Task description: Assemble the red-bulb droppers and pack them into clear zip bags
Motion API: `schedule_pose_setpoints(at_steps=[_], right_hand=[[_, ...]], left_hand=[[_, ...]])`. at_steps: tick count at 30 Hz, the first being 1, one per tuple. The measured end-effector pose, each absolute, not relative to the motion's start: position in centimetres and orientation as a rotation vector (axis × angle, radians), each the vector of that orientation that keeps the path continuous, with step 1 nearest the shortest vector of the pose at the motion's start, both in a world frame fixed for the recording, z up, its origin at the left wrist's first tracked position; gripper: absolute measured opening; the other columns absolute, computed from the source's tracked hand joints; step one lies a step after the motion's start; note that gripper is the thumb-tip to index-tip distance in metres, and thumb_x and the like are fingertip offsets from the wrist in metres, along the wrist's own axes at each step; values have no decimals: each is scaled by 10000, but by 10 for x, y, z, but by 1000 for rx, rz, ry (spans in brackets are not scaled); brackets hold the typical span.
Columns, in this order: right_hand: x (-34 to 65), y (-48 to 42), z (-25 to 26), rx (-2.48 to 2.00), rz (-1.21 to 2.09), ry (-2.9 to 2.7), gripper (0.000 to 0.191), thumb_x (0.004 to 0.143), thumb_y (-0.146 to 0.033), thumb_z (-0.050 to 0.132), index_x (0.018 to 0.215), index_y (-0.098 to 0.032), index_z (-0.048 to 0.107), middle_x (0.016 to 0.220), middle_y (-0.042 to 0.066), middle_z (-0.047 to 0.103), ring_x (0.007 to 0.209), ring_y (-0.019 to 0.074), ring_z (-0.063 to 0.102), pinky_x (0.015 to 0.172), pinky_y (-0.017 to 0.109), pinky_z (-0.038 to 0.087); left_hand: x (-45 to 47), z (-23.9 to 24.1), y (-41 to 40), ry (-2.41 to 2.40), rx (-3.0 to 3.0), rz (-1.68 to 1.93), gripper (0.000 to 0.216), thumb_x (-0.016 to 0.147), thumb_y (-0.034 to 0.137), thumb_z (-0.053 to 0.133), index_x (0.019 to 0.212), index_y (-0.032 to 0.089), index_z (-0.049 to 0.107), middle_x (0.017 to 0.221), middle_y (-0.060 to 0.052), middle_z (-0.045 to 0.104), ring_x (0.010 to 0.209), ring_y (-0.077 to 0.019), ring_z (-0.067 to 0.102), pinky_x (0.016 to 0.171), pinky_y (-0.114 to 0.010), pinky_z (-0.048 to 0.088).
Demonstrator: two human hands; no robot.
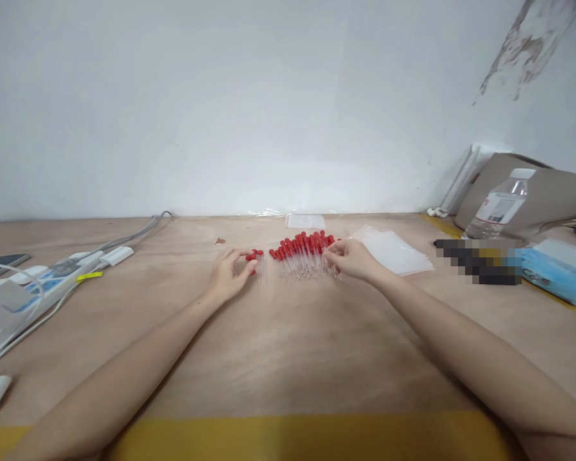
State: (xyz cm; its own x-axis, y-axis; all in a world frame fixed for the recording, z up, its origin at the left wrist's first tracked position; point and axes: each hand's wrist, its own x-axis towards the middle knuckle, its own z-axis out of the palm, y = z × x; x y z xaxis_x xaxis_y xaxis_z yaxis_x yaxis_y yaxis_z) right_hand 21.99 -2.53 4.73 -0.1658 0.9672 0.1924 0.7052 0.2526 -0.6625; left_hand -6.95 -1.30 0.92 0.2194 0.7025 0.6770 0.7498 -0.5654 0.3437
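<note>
Several droppers [300, 251] with red rubber bulbs and clear thin tubes lie side by side in a fanned row, bulbs toward the wall. Left of that row is a smaller bunch of droppers [262, 266]. My left hand [228, 272] is closed around the red bulbs of this bunch, thumb on the near side and fingers on the far side. At the right end of the row, my right hand [350, 257] pinches a dropper, mostly hidden by the fingers. Small specks [304, 277] are scattered below the tube tips.
Clear plastic bags [391, 251] lie right of my right hand, and a small bag [306, 221] lies behind the row. A power strip [52, 291] with cables is at left. On the right stand a water bottle [499, 205] and a blue tissue pack [559, 272].
</note>
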Motion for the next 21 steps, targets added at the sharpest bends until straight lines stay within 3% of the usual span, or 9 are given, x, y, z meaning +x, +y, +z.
schedule_pose_setpoints(at_steps=[6, 10, 16, 21], right_hand=[[211, 20, 46, -1778, 373, -1769, 304, 736, -330, 480, 514, -150, 584, 437, 27, 559, 510, 131, 561, 535, 213, 401], [205, 34, 31, -1857, 334, -1721, 301, 724, -387, 500, 550, -157, 588, 542, 56, 602, 550, 162, 569, 514, 243, 384], [187, 19, 28, -1830, 117, -1709, 230, 749, -385, 508, 772, -178, 604, 801, 60, 645, 762, 186, 583, 628, 267, 404], [134, -5, 24, -1604, 256, -2085, 179, 775, -368, 510, 722, -224, 602, 835, 45, 647, 819, 200, 585, 669, 308, 434]], left_hand=[[-88, -9, 3, -1647, -2404, -1265, 254, 727, 422, 563, 811, 185, 597, 823, -27, 544, 804, -171, 530, 724, -304, 433], [-88, -14, 5, -1713, -2490, -1230, 286, 715, 444, 562, 818, 177, 578, 844, -27, 530, 723, -146, 529, 668, -290, 441], [-85, -8, 0, -1777, -2545, -1179, 263, 689, 419, 574, 768, 171, 535, 788, -16, 533, 634, -122, 504, 606, -258, 432], [-85, -4, -3, -1855, -2511, -1029, 154, 650, 310, 571, 701, 174, 518, 760, -5, 507, 617, -120, 508, 602, -257, 427]])
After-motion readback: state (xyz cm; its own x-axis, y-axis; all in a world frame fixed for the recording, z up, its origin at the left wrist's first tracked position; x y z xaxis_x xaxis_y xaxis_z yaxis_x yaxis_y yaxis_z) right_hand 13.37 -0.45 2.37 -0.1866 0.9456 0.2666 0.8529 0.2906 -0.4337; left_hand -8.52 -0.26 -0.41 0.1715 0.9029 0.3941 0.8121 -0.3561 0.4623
